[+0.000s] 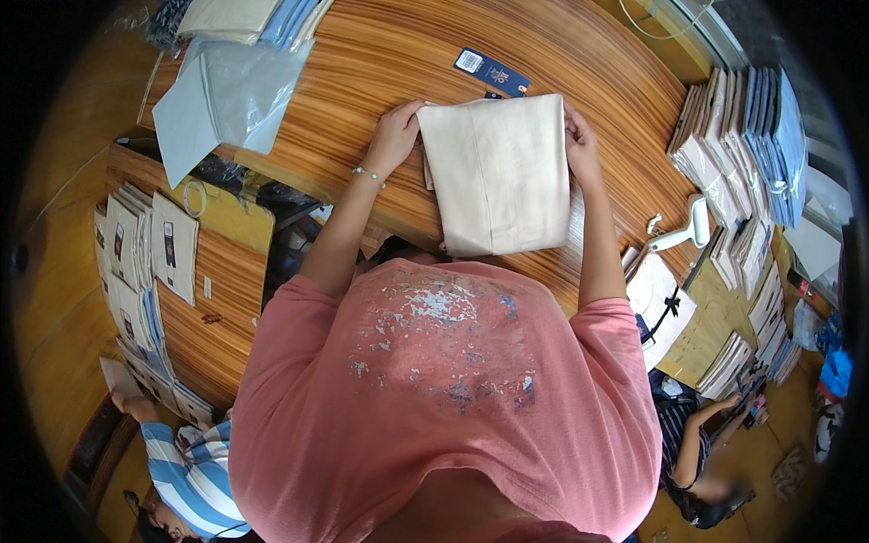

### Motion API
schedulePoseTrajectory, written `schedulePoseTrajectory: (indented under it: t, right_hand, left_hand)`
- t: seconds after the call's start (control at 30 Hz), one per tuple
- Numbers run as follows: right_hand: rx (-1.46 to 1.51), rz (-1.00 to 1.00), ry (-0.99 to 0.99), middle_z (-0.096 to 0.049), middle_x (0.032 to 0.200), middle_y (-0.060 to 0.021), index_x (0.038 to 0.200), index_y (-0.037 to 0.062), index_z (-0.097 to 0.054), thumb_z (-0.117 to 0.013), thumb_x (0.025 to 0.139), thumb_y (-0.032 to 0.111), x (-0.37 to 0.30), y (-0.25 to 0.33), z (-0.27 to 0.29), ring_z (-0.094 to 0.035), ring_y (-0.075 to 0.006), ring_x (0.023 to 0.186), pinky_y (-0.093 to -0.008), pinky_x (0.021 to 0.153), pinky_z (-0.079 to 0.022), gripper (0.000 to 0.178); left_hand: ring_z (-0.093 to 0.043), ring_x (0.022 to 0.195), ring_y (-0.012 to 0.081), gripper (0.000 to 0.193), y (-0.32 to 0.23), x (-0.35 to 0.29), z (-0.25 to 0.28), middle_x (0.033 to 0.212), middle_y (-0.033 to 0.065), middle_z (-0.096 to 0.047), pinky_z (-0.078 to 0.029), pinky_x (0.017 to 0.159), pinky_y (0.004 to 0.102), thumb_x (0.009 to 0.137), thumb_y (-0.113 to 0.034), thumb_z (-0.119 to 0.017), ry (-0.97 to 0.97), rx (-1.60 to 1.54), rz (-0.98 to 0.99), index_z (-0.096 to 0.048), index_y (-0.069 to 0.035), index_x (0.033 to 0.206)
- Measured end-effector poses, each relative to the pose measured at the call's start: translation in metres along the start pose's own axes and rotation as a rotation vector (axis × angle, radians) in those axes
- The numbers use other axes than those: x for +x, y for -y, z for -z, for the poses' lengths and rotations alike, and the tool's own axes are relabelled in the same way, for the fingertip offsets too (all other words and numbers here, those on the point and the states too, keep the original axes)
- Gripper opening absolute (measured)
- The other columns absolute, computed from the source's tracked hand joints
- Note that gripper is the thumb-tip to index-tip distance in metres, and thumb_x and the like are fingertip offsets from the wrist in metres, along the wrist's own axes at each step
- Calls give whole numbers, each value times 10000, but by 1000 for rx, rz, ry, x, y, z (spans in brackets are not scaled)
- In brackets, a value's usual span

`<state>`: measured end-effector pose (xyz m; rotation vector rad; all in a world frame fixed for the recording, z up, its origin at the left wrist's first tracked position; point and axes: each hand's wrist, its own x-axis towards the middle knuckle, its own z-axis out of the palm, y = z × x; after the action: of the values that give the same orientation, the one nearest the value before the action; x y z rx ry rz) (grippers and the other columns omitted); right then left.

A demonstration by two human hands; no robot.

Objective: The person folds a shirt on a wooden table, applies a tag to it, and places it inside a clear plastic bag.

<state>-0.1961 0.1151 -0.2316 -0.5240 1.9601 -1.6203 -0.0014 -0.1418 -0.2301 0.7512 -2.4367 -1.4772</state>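
A folded cream garment [496, 176] lies in front of me on the wood-grain table, its near end reaching the table's front edge. A seam runs down its left part. My left hand [395, 138] is closed on its far left corner, with the fingertips partly hidden by the cloth. At the far right edge, my right hand [581, 145] grips the cloth with curled fingers, some of them behind it. Just beyond the garment lies a dark blue hang tag [491, 72] with a white label, and another small dark piece is partly covered by the cloth.
Clear plastic bags [244, 95] lie at the far left by stacked garments. To the right are bagged garment stacks [724, 136], a white lint roller [685, 226] and a white round item [659, 303] with a black strip. Two people work nearby, left and right behind me.
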Motion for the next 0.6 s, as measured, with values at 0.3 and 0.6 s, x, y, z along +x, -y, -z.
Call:
schedulePoseTrajectory:
  t: [0.3,0.6]
  right_hand:
    - [-52,34,-128,-597,832,-27,1168,21,-543,-453,874,-38,-1,11,0,-530,-89,741,-213,717,-436,313]
    - [93,-317,-43,-615,810,-32,982,6,-602,-502,857,12,-42,18,18,-539,-77,679,-197,602,-432,160]
  left_hand:
    - [-623,694,126,224,-13,-4,4,879,111,-644,-487,590,255,923,-163,-487,53,-535,296,-600,29,945]
    - [-593,692,84,182,-25,-87,-4,793,28,-632,-461,613,210,863,-163,-618,159,-213,193,-592,0,939]
